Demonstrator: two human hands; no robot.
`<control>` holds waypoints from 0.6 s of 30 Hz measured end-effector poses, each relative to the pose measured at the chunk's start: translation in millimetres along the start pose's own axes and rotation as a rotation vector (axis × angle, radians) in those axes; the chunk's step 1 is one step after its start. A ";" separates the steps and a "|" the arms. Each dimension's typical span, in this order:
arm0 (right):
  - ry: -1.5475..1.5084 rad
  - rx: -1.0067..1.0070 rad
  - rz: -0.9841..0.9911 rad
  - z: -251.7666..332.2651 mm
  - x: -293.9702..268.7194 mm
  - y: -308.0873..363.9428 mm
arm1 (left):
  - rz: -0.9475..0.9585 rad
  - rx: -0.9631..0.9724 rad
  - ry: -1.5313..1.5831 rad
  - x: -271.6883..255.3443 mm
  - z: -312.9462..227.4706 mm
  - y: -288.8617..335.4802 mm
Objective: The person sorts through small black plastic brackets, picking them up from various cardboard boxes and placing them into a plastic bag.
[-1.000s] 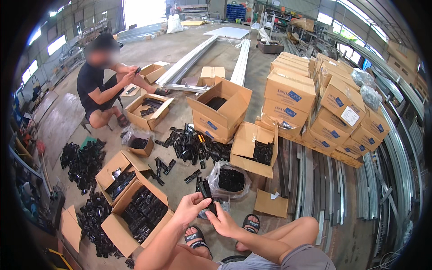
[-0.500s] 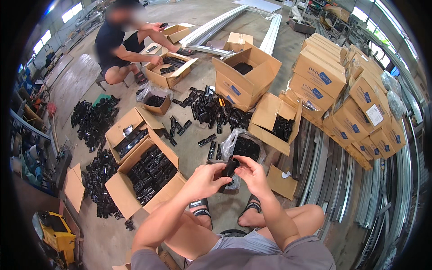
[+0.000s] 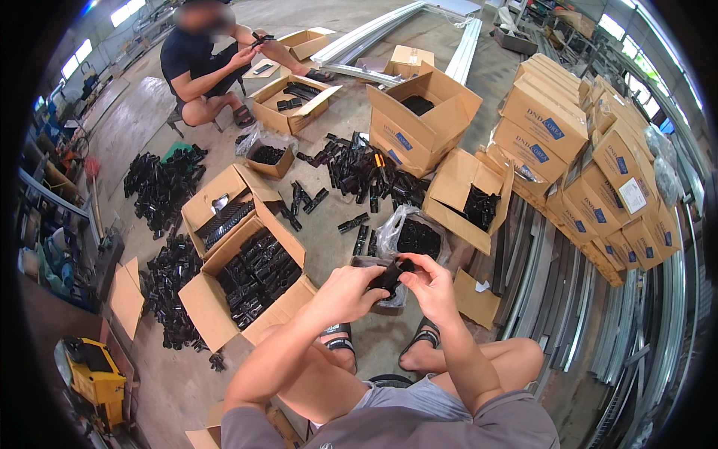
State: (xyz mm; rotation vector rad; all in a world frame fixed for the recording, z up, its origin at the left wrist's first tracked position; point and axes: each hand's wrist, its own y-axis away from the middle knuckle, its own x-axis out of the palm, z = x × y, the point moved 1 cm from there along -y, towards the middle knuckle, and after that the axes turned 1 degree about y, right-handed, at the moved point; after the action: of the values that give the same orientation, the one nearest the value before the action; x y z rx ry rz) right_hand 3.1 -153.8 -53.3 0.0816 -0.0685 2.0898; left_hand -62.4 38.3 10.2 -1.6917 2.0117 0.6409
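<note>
Over a small open box between my feet, both my hands hold up a black plastic tubular part. My left hand is closed round its left side, thumb below and fingers above. At its upper right end my right hand pinches with thumb and forefinger; whether a smaller piece sits between those fingertips I cannot make out. Just beyond is a clear plastic bag lining a container of small black pieces. To the left stands a carton filled with similar black parts.
Heaps of black parts lie on the floor at left and in the middle. More open cartons stand ahead. Stacked closed boxes and long metal profiles fill the right. A co-worker sits at far left, handling a black part.
My hands have turned the black part slightly, and my right fingers have shifted at its end. The co-worker has raised both hands together round a black part. The view has shifted a little.
</note>
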 end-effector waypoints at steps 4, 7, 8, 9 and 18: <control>0.000 -0.035 0.074 -2.2 -0.7 1.7 | 0.003 0.105 -0.070 1.9 10.2 0.7; -0.040 -0.022 0.073 -5.5 2.1 4.0 | 0.014 0.109 -0.112 7.1 18.9 0.5; -0.063 -0.036 0.058 -8.5 3.1 3.8 | 0.020 0.101 -0.126 8.0 20.5 0.3; -0.087 -0.050 0.043 -11.1 3.4 3.6 | 0.023 0.077 -0.048 8.0 19.9 -0.4; -0.242 0.055 -0.099 -31.9 -11.9 -15.7 | 0.116 -0.034 0.185 10.1 27.9 -12.0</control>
State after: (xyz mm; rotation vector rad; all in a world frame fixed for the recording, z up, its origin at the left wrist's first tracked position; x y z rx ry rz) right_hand 21.7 -153.5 -85.8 0.3641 -0.1498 1.9744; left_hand -51.3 45.3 -19.0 -1.7191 2.2536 0.5786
